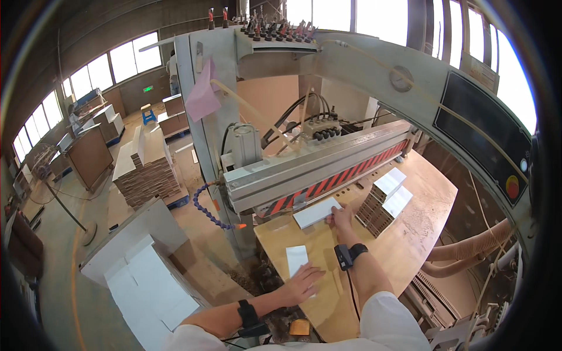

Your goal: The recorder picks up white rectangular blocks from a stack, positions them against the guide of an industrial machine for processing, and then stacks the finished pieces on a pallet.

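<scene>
A white rectangular board (pixel 317 213) lies on the wooden worktable, its far edge close to the machine's red-and-black striped bar (pixel 333 181). My right hand (pixel 342 220) grips its right end, fingers bent around the near corner. Nearer to me and to the left lies a second white board (pixel 297 260). Over its near end my left hand (pixel 302 283) reaches with the fingers stretched and apart, covering part of it; I cannot tell whether the hand touches it. To the right of my right hand stands a stepped stack of white-topped boards (pixel 383 200) with brown edges.
A blue segmented hose (pixel 205 207) with an orange nozzle hangs by the machine's left end. Large white panels (pixel 149 286) are stacked at lower left, with a tall pile of boards (pixel 149 169) beyond. A control panel with a red button (pixel 513 187) sits at right.
</scene>
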Demonstrator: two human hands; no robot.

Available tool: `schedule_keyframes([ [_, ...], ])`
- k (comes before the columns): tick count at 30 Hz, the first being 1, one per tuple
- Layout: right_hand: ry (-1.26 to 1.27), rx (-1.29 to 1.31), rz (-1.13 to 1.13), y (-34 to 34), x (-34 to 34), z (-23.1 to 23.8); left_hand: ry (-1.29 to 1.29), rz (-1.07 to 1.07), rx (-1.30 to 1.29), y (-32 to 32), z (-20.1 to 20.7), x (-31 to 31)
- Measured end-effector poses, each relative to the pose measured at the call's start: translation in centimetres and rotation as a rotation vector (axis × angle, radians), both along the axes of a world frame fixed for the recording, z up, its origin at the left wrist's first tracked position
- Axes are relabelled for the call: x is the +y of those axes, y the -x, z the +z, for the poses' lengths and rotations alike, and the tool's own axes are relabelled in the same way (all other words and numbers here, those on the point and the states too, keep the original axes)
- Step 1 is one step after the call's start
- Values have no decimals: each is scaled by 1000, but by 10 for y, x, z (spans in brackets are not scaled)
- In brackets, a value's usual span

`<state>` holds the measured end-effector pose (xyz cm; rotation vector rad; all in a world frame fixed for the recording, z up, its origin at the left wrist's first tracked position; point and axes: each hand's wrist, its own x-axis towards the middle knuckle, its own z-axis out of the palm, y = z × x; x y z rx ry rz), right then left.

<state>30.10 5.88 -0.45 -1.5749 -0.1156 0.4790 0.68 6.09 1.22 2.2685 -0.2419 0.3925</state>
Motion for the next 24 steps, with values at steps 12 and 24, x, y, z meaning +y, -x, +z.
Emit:
schedule_keyframes([
  [12,292,-557,184,-14,18,0,-638,-47,20,1,26,29],
  [24,222,-552,148,-19,7,-17,19,695,187,184,-25,-9],
])
